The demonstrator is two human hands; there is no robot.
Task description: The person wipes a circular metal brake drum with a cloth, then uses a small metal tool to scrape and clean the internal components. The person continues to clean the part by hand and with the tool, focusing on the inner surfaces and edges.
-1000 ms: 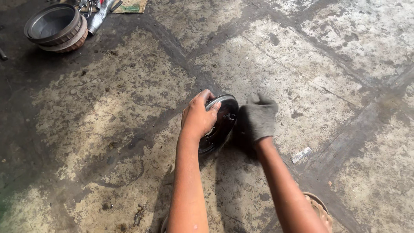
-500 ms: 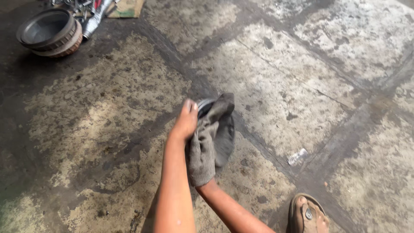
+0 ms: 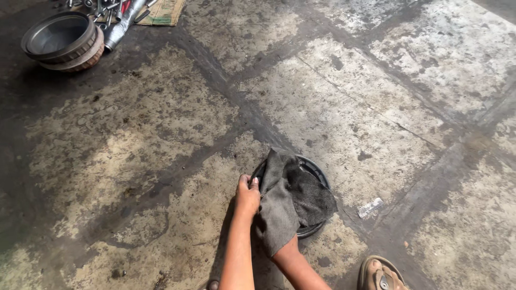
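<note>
A round dark metal plate (image 3: 316, 171) lies on the stained concrete floor (image 3: 161, 134), mostly covered by a grey rag (image 3: 293, 201). My left hand (image 3: 248, 194) grips the plate's left rim, thumb on top. My right hand is hidden under the grey rag and presses it onto the plate's face; only the forearm (image 3: 295, 266) shows below the cloth.
A metal drum ring (image 3: 60, 40) sits at the top left beside a pile of tools (image 3: 115, 16) and a woven mat (image 3: 164, 12). A small scrap of wrapper (image 3: 371, 208) lies right of the plate. My sandalled foot (image 3: 382, 275) is at the bottom right.
The plate went from standing on edge, held upright, to lying low on the floor nearer to me. The rag moved from beside the plate to draped over it.
</note>
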